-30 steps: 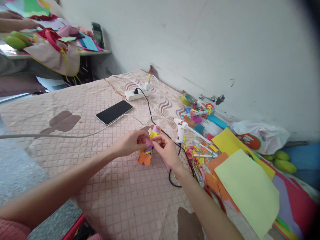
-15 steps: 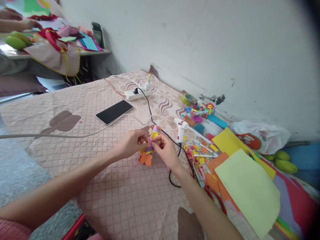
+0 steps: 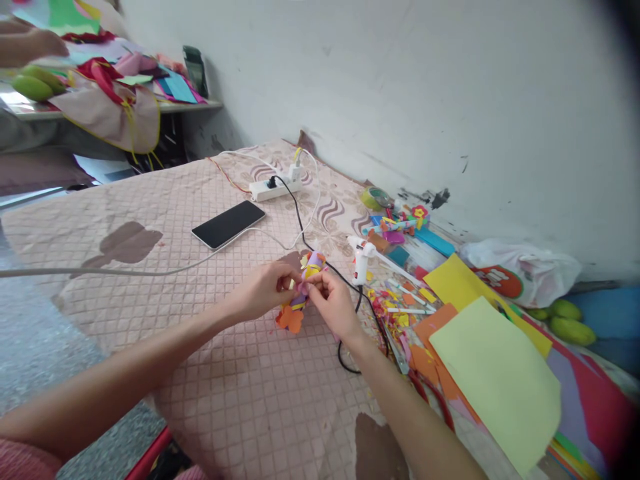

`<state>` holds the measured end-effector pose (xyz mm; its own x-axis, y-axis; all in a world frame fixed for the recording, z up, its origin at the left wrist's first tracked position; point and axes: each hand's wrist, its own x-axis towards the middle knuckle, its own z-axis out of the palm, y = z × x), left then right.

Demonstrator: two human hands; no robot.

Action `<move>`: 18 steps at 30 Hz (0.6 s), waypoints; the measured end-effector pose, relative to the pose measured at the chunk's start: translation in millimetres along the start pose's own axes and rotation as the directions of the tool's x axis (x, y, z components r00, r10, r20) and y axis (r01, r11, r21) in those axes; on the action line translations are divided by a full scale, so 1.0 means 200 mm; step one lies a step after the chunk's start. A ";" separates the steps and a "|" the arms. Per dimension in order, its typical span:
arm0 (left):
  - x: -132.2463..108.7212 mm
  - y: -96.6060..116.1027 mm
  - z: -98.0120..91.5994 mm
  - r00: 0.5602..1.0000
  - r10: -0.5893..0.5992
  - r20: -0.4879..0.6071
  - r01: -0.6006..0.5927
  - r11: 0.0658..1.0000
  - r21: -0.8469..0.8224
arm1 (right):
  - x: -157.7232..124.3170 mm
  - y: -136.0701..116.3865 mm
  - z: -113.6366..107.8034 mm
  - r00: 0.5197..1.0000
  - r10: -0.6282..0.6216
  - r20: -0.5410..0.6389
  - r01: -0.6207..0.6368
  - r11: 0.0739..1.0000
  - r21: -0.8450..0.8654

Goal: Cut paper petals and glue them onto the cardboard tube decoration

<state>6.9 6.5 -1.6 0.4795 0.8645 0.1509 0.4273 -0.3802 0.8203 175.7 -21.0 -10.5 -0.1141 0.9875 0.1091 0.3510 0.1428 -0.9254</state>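
Note:
A purple craft roll (image 3: pixel 317 259) with yellow strips lies slanted in the middle of the cloth-covered table, an orange flower cut-out (image 3: pixel 290 320) at its near end. Over the roll's middle, my left hand (image 3: pixel 267 288) pinches a small pink piece (image 3: pixel 303 287) between thumb and fingertips. My right hand (image 3: pixel 333 300) meets it from the other side, its thumb and forefinger pressed on the same piece. Fingers partly hide the piece, so its exact shape is unclear. Just right of my right hand, a white glue gun (image 3: pixel 361 261) stands with its black cord trailing down.
A phone (image 3: pixel 229 225) and a power strip (image 3: pixel 276 189) lie beyond my hands, with cables across the cloth. Colourful scraps (image 3: pixel 395 307), scissors (image 3: pixel 433 393) and foam sheets (image 3: pixel 500 380) cover the right side. Another person's hand (image 3: pixel 43 43) is over a farther table.
The pink piece between my fingertips shows more clearly now, and the roll has shifted very slightly. The other person's hand has pulled back to the left.

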 end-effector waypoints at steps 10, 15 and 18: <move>-0.01 0.01 0.00 0.999 -0.036 -0.020 0.035 0.998 -0.057 | -0.02 -0.03 -0.05 0.994 -0.014 -0.104 0.010 0.999 -0.042; -0.02 0.02 0.00 1.000 -0.024 -0.011 0.024 0.999 -0.037 | -0.03 -0.01 -0.04 0.998 -0.011 -0.058 0.009 0.999 -0.039; -0.02 0.01 0.00 1.000 -0.003 -0.015 0.003 1.000 -0.025 | -0.03 -0.01 -0.02 0.999 -0.009 -0.036 0.008 0.999 -0.031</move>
<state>5.5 1.6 -0.2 0.4661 0.8707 0.1567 0.4091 -0.3692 0.8344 180.1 -26.7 -8.5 -0.0838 0.9879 0.1307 0.3789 0.1529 -0.9127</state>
